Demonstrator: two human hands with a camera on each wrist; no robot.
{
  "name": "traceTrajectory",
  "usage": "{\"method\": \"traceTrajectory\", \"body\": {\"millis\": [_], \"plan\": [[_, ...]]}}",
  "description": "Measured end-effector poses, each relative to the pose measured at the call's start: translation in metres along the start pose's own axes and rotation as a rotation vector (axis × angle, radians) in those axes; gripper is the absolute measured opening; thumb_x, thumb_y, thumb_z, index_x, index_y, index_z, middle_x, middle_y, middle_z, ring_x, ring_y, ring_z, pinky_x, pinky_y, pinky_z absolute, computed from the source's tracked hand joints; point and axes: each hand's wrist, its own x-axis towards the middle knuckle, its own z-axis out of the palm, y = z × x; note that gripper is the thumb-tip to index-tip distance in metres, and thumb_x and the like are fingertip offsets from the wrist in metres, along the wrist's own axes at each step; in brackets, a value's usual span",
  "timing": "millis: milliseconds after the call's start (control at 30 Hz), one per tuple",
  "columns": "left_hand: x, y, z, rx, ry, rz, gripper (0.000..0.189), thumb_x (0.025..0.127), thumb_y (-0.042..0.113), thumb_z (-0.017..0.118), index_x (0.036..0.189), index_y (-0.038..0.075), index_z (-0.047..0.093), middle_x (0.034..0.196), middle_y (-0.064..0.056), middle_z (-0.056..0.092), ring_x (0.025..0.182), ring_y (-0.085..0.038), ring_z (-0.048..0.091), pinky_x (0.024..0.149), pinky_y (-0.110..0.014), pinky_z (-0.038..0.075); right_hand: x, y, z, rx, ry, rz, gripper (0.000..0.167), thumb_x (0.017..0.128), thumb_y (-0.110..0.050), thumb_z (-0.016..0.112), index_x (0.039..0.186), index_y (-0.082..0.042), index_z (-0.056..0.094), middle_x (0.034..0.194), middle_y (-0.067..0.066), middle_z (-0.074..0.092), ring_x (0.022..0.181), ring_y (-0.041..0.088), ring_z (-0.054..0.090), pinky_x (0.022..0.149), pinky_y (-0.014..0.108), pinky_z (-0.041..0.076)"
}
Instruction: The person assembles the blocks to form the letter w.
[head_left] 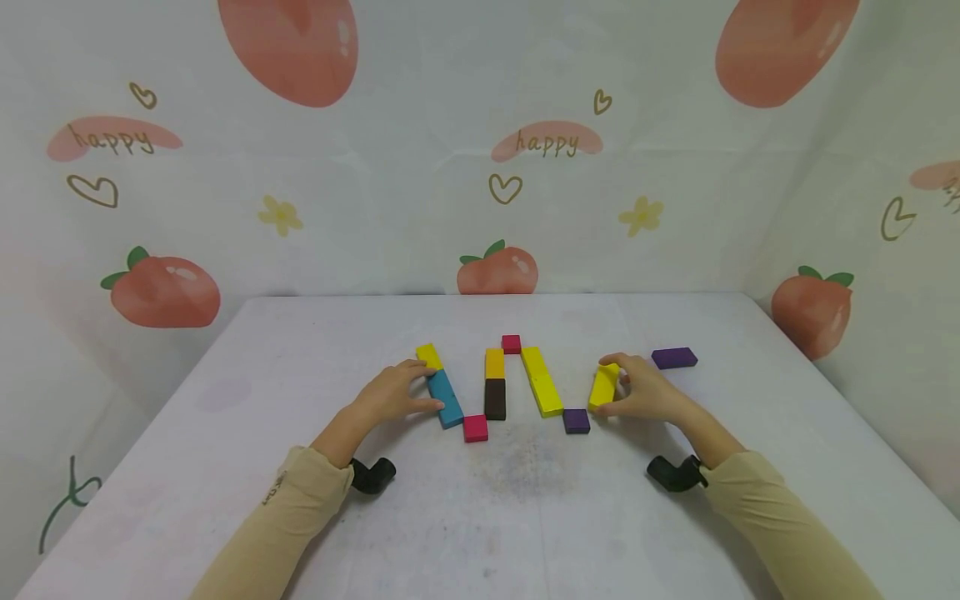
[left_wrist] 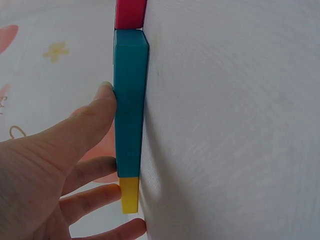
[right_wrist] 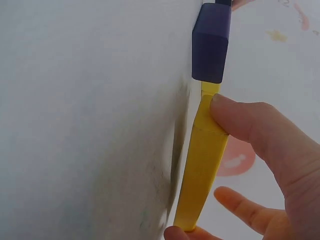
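My left hand (head_left: 390, 392) rests beside a blue block (head_left: 446, 398) lying on the table; its thumb (left_wrist: 102, 102) touches the block's side. Its other fingers spread near a short yellow block (head_left: 429, 356) at the blue block's far end. On the right, my right hand (head_left: 641, 388) holds a yellow block (head_left: 603, 387) by its two ends, thumb near and index finger far. A small purple block (head_left: 577, 421) lies just left of that yellow block's near end. Next to the blue block's near end is a red block (head_left: 476, 428).
Between the hands stand an orange-yellow block (head_left: 495, 363), a dark brown block (head_left: 495, 399), a long yellow strip (head_left: 542, 382) and a red block (head_left: 512, 344). Another purple block (head_left: 674, 357) lies beyond the right hand. A printed cloth wall (head_left: 397, 225) rises behind the table (head_left: 480, 533).
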Motion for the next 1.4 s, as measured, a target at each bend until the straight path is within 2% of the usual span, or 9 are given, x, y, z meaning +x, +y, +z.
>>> {"method": "traceTrajectory", "body": {"millis": [633,933,1400], "plan": [[-0.0001,0.0017,-0.0005,0.006,-0.008,-0.008,0.065,0.083,0.039,0.068,0.134,0.005,0.049,0.144,-0.021,0.04,0.13,-0.041,0.04,0.105,-0.055,0.038,0.0053,-0.0022,0.0004,0.021,-0.042,-0.011,0.074,0.072,-0.029,0.079,0.129,0.003,0.044,0.131,0.029,0.045,0.108,0.042,0.053,0.093,0.054,0.048],[-0.0008,0.0018,-0.0006,0.002,-0.004,-0.002,0.064,0.082,0.038,0.069,0.134,0.005,0.049,0.143,-0.021,0.041,0.13,-0.041,0.041,0.105,-0.054,0.039,0.005,-0.0019,0.0017,0.021,-0.028,-0.042,0.074,0.071,-0.031,0.079,0.127,0.003,0.044,0.13,0.029,0.047,0.105,0.042,0.054,0.091,0.054,0.049],[-0.0009,0.0024,-0.0005,0.009,0.003,-0.009,0.064,0.083,0.038,0.069,0.134,0.004,0.05,0.143,-0.021,0.042,0.131,-0.041,0.039,0.105,-0.055,0.038,0.006,-0.0023,0.0011,0.033,-0.066,-0.001,0.076,0.071,-0.03,0.08,0.13,0.001,0.042,0.136,0.028,0.043,0.11,0.043,0.052,0.094,0.055,0.046]]}}
